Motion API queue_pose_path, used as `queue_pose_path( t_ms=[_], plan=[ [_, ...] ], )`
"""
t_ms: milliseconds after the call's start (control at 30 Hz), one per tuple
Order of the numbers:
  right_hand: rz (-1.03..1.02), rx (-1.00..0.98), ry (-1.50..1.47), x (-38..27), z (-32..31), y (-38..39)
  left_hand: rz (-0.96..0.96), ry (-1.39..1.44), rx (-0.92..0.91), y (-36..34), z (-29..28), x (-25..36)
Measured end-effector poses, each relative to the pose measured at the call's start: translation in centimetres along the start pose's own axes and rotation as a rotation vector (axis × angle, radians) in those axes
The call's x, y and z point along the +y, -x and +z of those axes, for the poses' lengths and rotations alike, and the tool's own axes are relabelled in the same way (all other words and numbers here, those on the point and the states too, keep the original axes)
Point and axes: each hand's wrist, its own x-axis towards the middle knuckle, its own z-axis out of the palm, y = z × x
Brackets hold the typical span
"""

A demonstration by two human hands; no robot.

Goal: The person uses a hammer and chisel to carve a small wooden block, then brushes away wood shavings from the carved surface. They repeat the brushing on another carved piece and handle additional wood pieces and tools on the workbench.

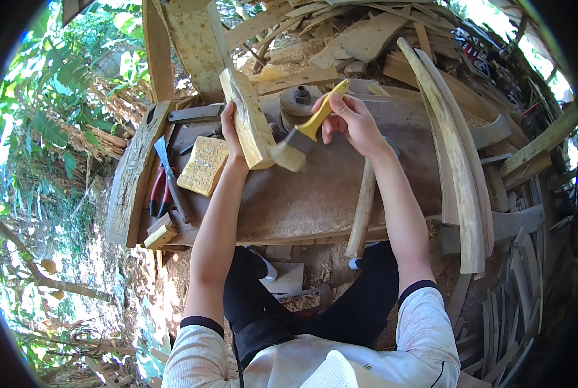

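Observation:
My left hand (pixel 232 129) grips a pale, carved wooden block (pixel 250 113), tilted upright above a brown, curved wooden bench (pixel 308 200). A wide brush (pixel 313 125) with a yellow handle is in my right hand (pixel 350 123); its blurred bristles are at the block's lower right edge. A flat carved wooden piece (pixel 203 165) lies just left of my left forearm. Behind the brush stands a dark cylindrical object (pixel 295 107). A wooden handle (pixel 360 213) lies beside my right forearm, its top partly hidden.
Red-handled pliers (pixel 158 187), a long chisel-like tool (pixel 171 181) and a small block (pixel 161 234) lie on the bench's left. Long curved planks (pixel 463 187) lean at the right. A pile of scrap wood (pixel 353 39) is behind; foliage (pixel 49 110) is at left.

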Motion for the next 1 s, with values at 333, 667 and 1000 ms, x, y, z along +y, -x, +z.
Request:
queue_pose_path(
  t_ms=[333,667,1000],
  plan=[
    [-0.002,0.012,0.0,-0.3,-0.5,0.2,-0.096,0.019,0.0,0.6,0.9,-0.2],
    [-0.028,0.138,0.01,0.2,0.9,0.0,-0.059,0.011,0.023,0.4,0.5,-0.5],
    [-0.044,0.091,0.014,0.2,-0.1,0.0,-0.156,-0.111,-0.081,0.5,0.8,-0.3]
  ],
)
